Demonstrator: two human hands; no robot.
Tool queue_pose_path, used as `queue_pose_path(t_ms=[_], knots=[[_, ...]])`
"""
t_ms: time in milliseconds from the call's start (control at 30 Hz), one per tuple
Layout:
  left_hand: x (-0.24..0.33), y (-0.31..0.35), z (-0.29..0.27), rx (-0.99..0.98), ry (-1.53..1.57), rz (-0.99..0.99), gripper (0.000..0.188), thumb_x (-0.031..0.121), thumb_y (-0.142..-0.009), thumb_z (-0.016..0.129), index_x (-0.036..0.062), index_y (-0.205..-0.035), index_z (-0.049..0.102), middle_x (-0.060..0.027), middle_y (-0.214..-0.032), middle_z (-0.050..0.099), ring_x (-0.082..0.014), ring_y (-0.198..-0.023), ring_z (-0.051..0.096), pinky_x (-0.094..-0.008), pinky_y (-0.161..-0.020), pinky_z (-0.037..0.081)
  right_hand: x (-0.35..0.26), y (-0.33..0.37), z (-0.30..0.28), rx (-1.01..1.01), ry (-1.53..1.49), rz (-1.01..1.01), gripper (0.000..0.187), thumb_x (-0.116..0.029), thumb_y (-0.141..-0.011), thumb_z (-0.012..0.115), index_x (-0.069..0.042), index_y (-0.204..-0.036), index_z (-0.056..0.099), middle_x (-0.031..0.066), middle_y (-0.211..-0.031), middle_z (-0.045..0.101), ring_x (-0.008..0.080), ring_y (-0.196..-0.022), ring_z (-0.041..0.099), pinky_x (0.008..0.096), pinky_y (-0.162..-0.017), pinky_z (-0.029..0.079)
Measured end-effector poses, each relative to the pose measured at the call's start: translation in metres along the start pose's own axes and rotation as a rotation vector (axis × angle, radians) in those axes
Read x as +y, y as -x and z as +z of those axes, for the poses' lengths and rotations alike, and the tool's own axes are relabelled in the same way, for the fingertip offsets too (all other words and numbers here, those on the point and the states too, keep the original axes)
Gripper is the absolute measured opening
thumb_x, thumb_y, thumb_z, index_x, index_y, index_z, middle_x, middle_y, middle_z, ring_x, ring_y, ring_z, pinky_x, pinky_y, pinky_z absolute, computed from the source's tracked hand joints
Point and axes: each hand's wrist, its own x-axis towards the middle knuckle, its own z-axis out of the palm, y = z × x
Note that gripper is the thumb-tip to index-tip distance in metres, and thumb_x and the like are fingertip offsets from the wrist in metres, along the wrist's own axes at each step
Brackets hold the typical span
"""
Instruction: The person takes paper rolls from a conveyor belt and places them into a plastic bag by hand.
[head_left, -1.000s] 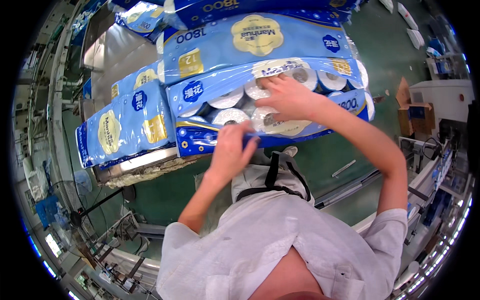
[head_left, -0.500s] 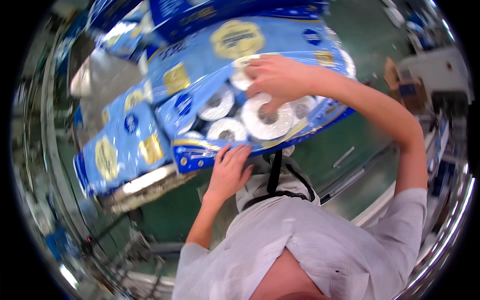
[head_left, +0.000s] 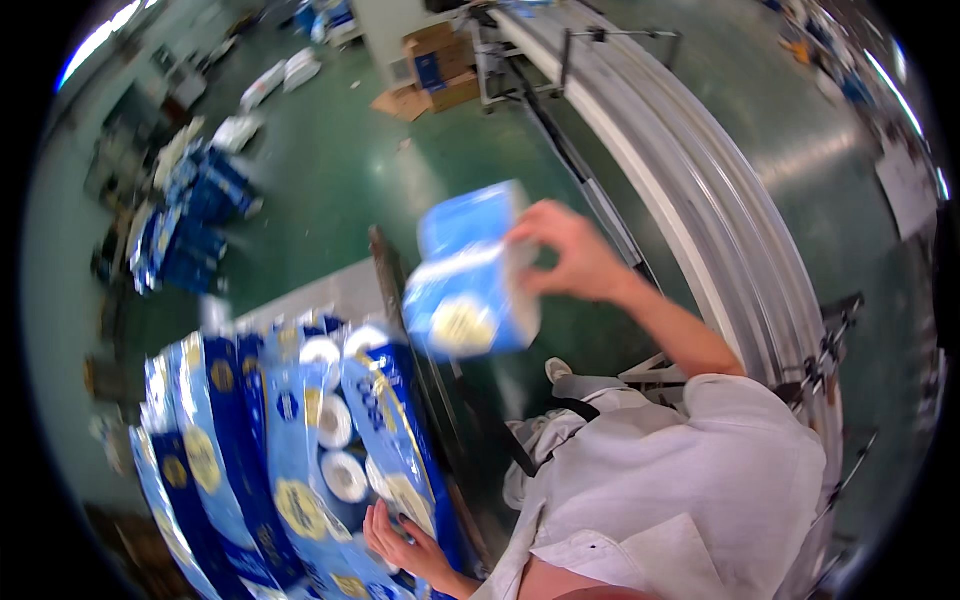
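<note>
My right hand (head_left: 572, 252) is closed on one edge of a small blue-wrapped pack of toilet rolls (head_left: 463, 290), held up in the air over the floor. Motion blurs this pack. My left hand (head_left: 408, 548) lies with its fingers apart on a big blue toilet roll pack (head_left: 300, 505). The film of that big pack gapes along its length, and white rolls (head_left: 345, 477) show inside. How firmly the left fingertips press on the film cannot be made out.
More large blue packs (head_left: 205, 450) stand side by side at the left on a metal-edged table (head_left: 385, 270). A long curved metal conveyor (head_left: 690, 180) runs along my right. Cardboard boxes (head_left: 440, 65) sit at the back, and further blue packs (head_left: 195, 215) lie at the far left.
My view has swung to the right. My right hand has left the rolls in the gaping pack and now holds a small blue-wrapped pack aloft. The left hand still rests at the big pack.
</note>
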Motion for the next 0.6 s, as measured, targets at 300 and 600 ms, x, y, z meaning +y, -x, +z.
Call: queue_pose_path(t_ms=[300, 600], knots=[[0.158, -0.092, 0.113, -0.299, 0.439, 0.537, 0.032, -0.001, -0.085, 0.059, 0.0004, -0.117, 0.066, -0.0146, -0.115, 0.069, -0.0373, -0.115, 0.061, -0.0456, -0.101, 0.045, 0.264, 0.309, -0.325, 1.147, 0.765, 1.070, 0.058, -0.052, -0.073, 0.076, -0.009, -0.113, 0.074, 0.0173, -0.103, 0.073, 0.0348, -0.095, 0.069, 0.0427, -0.081, 0.052], [0.215, -0.086, 0.202, -0.821, 0.337, 0.714, 0.028, 0.007, -0.089, 0.065, 0.0066, -0.117, 0.066, -0.0122, -0.118, 0.068, -0.0326, -0.117, 0.061, -0.0436, -0.101, 0.045, 0.319, 0.492, -0.362, 0.652, 0.714, 1.738, 0.068, -0.061, -0.074, 0.074, 0.001, -0.102, 0.075, 0.0204, -0.094, 0.075, 0.0294, -0.089, 0.071, 0.0435, -0.079, 0.053]])
